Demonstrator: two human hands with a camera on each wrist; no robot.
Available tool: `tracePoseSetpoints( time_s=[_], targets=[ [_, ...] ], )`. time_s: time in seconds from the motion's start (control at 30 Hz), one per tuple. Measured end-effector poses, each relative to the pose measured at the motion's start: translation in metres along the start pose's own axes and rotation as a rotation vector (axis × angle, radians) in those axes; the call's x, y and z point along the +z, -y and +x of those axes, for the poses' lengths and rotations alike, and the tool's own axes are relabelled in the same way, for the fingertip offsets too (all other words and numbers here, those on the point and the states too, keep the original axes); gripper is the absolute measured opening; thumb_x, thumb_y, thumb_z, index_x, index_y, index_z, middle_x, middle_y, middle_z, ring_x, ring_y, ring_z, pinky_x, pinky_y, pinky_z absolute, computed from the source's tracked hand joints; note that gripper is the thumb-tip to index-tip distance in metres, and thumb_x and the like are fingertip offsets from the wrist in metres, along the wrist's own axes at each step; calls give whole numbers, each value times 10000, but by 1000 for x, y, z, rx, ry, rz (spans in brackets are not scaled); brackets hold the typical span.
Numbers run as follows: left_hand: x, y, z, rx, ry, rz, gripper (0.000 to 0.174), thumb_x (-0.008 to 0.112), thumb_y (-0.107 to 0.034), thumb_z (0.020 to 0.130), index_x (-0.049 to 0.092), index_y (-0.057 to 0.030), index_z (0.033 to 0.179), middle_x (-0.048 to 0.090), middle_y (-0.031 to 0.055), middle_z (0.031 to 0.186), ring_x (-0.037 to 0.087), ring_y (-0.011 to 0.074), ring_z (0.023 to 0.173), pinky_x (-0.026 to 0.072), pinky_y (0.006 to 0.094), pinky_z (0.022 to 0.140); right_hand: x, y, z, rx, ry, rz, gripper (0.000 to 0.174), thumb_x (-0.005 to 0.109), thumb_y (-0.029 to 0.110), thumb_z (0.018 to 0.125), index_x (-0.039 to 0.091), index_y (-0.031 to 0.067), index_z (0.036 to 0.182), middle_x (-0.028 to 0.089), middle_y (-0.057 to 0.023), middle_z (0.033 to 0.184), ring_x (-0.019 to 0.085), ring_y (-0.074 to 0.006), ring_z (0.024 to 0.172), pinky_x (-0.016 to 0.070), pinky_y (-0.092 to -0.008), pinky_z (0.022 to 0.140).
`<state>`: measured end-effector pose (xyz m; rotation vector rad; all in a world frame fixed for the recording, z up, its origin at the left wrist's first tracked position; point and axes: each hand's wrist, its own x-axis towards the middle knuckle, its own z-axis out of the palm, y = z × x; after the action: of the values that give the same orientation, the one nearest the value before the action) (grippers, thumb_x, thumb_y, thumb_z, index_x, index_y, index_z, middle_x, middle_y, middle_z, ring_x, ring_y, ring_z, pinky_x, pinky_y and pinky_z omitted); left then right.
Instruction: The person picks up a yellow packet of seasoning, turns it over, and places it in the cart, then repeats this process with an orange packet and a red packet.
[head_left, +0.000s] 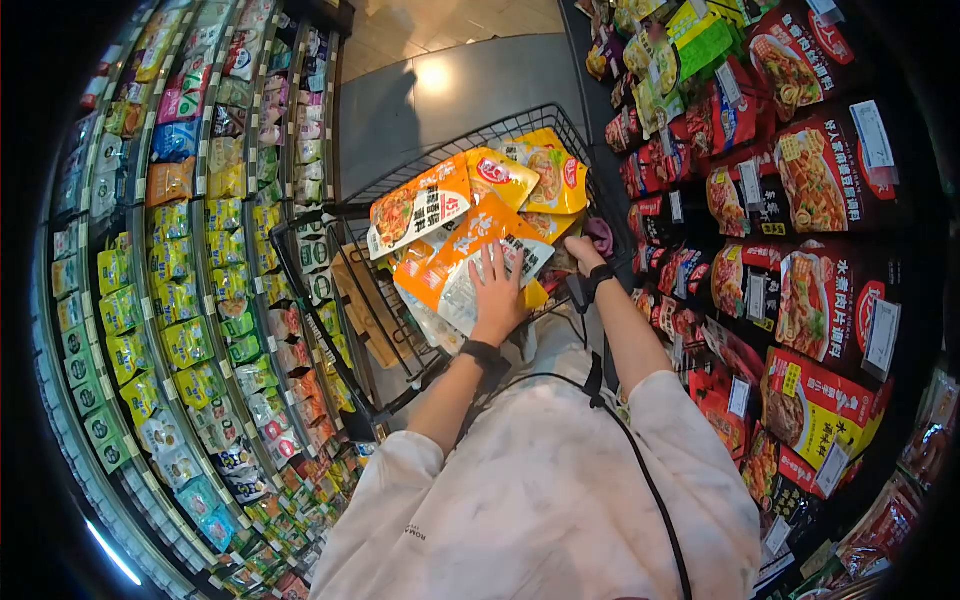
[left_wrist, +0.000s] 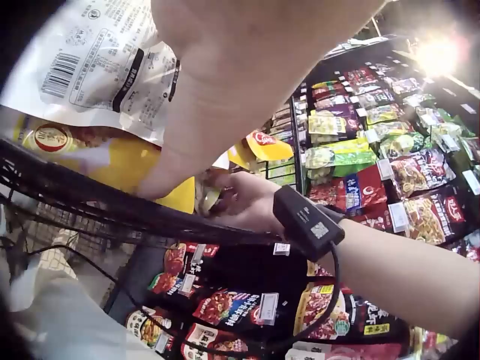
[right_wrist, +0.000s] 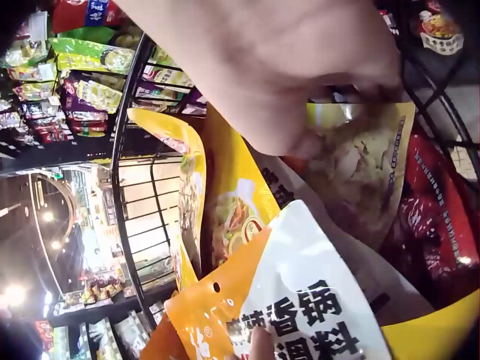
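My left hand (head_left: pixel 497 300) lies with spread fingers on an orange-and-white seasoning packet (head_left: pixel 440 268) on top of the pile in a black wire shopping cart. In the left wrist view, the packet's white printed back (left_wrist: pixel 82 71) shows beside the hand, its thumb against a yellow packet (left_wrist: pixel 124 169). My right hand (head_left: pixel 583 258) is low at the cart's right side. The right wrist view shows its curled fingers at the top edge of a packet (right_wrist: pixel 360 169) with a food picture; the fingertips are partly hidden. A red packet (right_wrist: pixel 439 217) is beside it.
Other yellow packets (head_left: pixel 545 175) and an orange packet (head_left: pixel 420 205) fill the cart, whose wire rim (head_left: pixel 480 140) surrounds them. Shelves of small packets (head_left: pixel 180 250) run along the left. Red and dark seasoning packets (head_left: pixel 815 290) with price tags line the right. Grey floor (head_left: pixel 450 95) lies ahead.
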<state>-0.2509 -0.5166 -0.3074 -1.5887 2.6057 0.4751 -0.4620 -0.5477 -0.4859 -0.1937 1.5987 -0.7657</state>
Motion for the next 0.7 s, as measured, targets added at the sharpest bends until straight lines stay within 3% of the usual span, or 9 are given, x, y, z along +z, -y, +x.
tracePoseSetpoints(
  time_s=[0.1, 0.17, 0.2, 0.3, 0.33, 0.43, 0.47, 0.6, 0.7],
  targets=[
    [4, 1, -3, 3, 4, -15, 1099, 874, -267, 593, 323, -155, 1537, 161, 263, 1612, 120, 468, 1497, 144, 664, 1156, -2, -11, 0, -62, 124, 307, 333, 591, 71, 787, 604, -112, 1065, 640, -106, 1059, 626, -210, 948, 487, -337, 826],
    [0, 1, -5, 14, 43, -64, 1085, 867, -258, 602, 327, -155, 1537, 164, 260, 1611, 113, 468, 1499, 144, 666, 1157, 9, -1, -14, -76, -8, 267, 332, 608, 84, 793, 609, -99, 1070, 642, -102, 1080, 629, -207, 978, 492, -352, 850],
    [-8, -2, -6, 17, 70, -76, 1048, 854, -238, 630, 331, -150, 1534, 208, 261, 1593, 142, 456, 1497, 149, 662, 1160, 11, -6, 1, -36, -105, 70, 350, 625, 85, 790, 607, -97, 1089, 662, -167, 1126, 651, -275, 1027, 500, -382, 884],
    [-11, 6, -15, 15, 4, -246, 996, 833, -228, 664, 344, -149, 1528, 274, 273, 1555, 192, 453, 1483, 149, 653, 1164, 19, -10, 7, -120, -366, -142, 357, 598, 88, 795, 593, -102, 1098, 679, -170, 1071, 649, -231, 979, 483, -339, 824],
    [-38, 0, -19, 3, -46, -241, 872, 787, -203, 754, 364, -101, 1510, 357, 269, 1496, 301, 441, 1433, 220, 572, 1175, 21, 1, -7, -121, -427, -146, 338, 606, 70, 789, 596, -67, 1098, 672, -194, 1068, 648, -265, 983, 492, -356, 813],
    [-57, 17, -32, -86, -147, -613, 706, 709, -156, 841, 395, -1, 1454, 414, 295, 1437, 374, 456, 1366, 303, 503, 1147, 24, 18, -19, -297, -474, -212, 275, 637, 77, 794, 597, -31, 1044, 662, -172, 1013, 640, -269, 938, 494, -370, 799],
    [-65, 20, -37, -134, -185, -571, 607, 660, -139, 896, 411, 57, 1413, 470, 304, 1373, 456, 437, 1290, 373, 440, 1101, 18, 24, -29, -313, -370, -166, 228, 666, 92, 801, 579, -17, 981, 642, -139, 916, 627, -228, 865, 488, -362, 745],
    [-100, 33, -50, -232, -217, -626, 530, 610, -126, 936, 428, 57, 1399, 528, 282, 1325, 501, 399, 1271, 389, 426, 1087, 5, 35, -68, -541, -283, -204, 158, 649, 61, 838, 551, -4, 944, 638, -89, 818, 591, -145, 702, 465, -322, 645],
    [-110, 41, -55, -195, -297, -635, 516, 608, -133, 942, 440, 54, 1392, 531, 269, 1332, 505, 389, 1274, 394, 421, 1080, -10, 49, -134, -599, -235, -266, 184, 640, 72, 864, 526, -10, 983, 630, -107, 813, 645, -195, 715, 485, -339, 667]
  ],
)
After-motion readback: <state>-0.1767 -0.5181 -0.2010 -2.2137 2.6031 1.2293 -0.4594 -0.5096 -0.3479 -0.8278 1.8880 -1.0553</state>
